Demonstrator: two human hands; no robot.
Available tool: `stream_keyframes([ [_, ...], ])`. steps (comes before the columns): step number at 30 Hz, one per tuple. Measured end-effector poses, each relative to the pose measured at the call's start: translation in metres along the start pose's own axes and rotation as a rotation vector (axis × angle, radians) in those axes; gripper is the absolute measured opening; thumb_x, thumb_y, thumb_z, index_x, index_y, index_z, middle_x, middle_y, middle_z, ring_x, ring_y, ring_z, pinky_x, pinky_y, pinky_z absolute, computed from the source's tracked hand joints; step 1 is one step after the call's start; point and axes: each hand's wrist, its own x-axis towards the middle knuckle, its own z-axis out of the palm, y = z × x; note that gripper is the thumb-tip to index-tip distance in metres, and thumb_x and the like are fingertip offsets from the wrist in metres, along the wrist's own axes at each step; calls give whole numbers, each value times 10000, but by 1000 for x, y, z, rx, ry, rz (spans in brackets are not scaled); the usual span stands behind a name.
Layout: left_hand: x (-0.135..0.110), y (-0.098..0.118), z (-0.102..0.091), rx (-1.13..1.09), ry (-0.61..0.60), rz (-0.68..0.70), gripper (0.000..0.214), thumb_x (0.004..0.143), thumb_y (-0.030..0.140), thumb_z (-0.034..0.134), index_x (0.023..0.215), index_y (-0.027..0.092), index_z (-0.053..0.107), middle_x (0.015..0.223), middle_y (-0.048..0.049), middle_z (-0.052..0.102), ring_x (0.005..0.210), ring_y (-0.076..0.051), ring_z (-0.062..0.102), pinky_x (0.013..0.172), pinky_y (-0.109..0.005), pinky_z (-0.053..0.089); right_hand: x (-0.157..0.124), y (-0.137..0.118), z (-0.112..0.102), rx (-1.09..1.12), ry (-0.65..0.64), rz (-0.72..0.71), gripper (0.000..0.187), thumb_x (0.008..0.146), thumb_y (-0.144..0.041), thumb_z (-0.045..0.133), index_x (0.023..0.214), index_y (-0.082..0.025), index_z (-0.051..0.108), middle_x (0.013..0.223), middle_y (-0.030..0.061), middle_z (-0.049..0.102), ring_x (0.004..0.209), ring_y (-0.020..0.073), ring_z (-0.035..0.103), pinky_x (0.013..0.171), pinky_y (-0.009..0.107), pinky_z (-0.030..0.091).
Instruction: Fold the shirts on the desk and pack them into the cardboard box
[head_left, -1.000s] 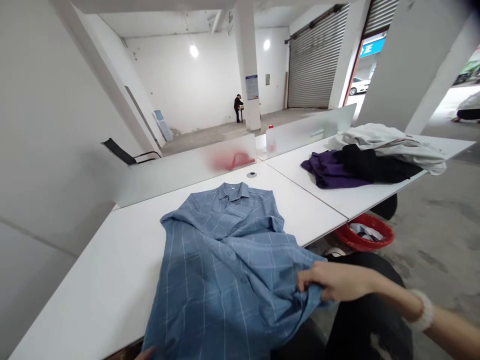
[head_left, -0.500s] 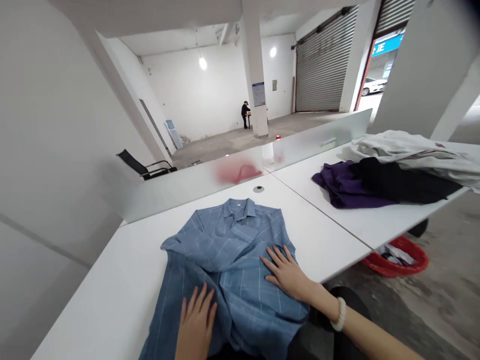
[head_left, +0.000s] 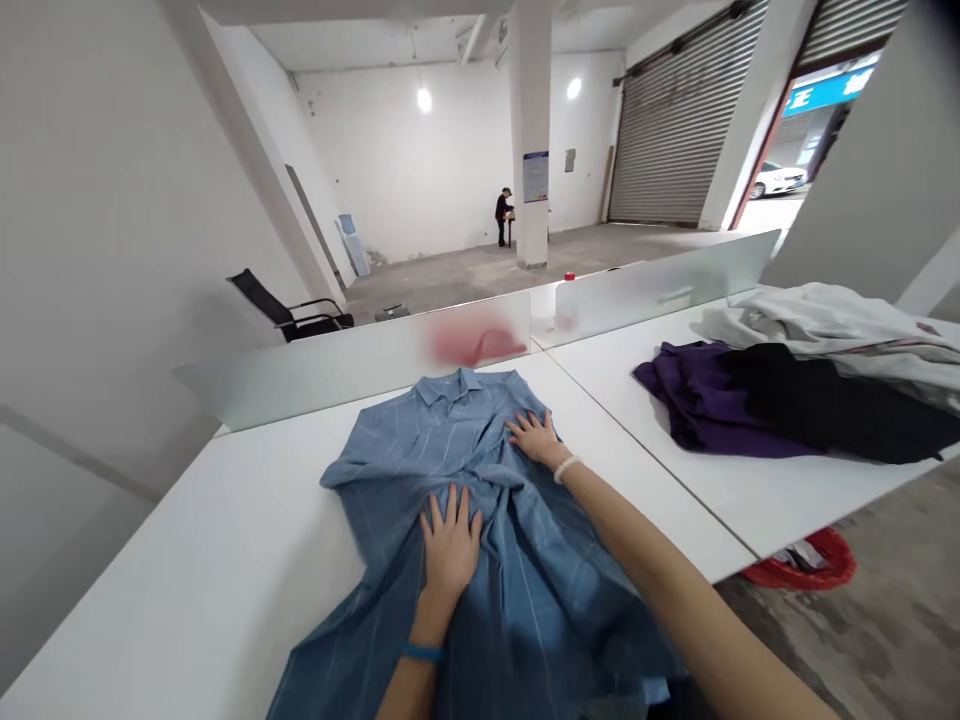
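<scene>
A blue shirt (head_left: 405, 440) with thin pale lines lies on the white table (head_left: 247, 540), its collar toward the frosted divider and its lower part hanging toward me. My left hand (head_left: 451, 545) rests flat on the middle of the shirt, fingers spread, a blue band on the wrist. Farther up, my right hand (head_left: 536, 438) lies on the shirt's right shoulder area, fingers apart, a white beaded bracelet on the wrist. Folds and wrinkles bunch in the cloth between and below both hands.
Purple and black garments (head_left: 750, 400) and white clothes (head_left: 825, 315) are heaped at the right. A frosted divider (head_left: 360, 360) runs along the table's back. Below the right edge stands a red basket (head_left: 832, 565). A black chair (head_left: 300, 310) and a distant person (head_left: 502, 215) are beyond.
Both hands have moved up the shirt, away from me, and the left also to the right. The shirt has shifted toward the divider, with new folds in its lower part.
</scene>
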Motion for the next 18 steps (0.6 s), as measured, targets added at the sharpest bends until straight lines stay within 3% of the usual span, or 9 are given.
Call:
stream_keyframes([
  [3,21,10,-1,-37,31,5,538,957,399,298,1426,153,394,1500,-102,363,1379,-428,255,1061,-631,285,5,-15,1,-13,13,41,480,966,-191,287,1417,-97,419,1479,204,348,1402,352,243,1099,653,75],
  [5,19,8,1,-62,36,18,540,962,398,281,1420,140,404,1500,-114,360,1385,-418,250,1067,-625,281,-12,-23,6,-7,14,27,510,945,-116,243,1433,-78,386,1497,194,317,1407,326,243,1111,615,140],
  [10,-32,-16,4,-144,29,103,514,950,387,335,1407,171,431,1499,-105,364,1390,-378,273,1087,-592,282,-97,-11,23,14,8,-95,493,970,-199,278,1453,-152,364,1512,142,320,1385,305,305,1074,521,325],
  [13,-49,-31,-10,-264,-9,113,428,919,389,412,1270,214,585,1349,-96,562,1274,-338,468,1006,-510,417,-140,-4,27,26,50,-163,478,968,-196,313,1439,-181,390,1492,148,359,1373,311,328,1055,526,350],
  [16,-22,-36,-32,-457,62,30,339,915,320,399,1034,196,690,1025,-105,715,993,-270,642,892,-425,485,-155,-18,16,24,65,-173,476,936,-108,338,1398,-157,446,1452,171,411,1347,316,370,1057,532,343],
  [18,14,-32,-42,-563,161,34,294,881,280,454,1064,194,667,1075,-109,695,1074,-262,601,960,-413,432,-149,-36,3,50,67,-234,431,922,-80,355,1315,-128,527,1425,166,445,1333,292,390,1078,489,331],
])
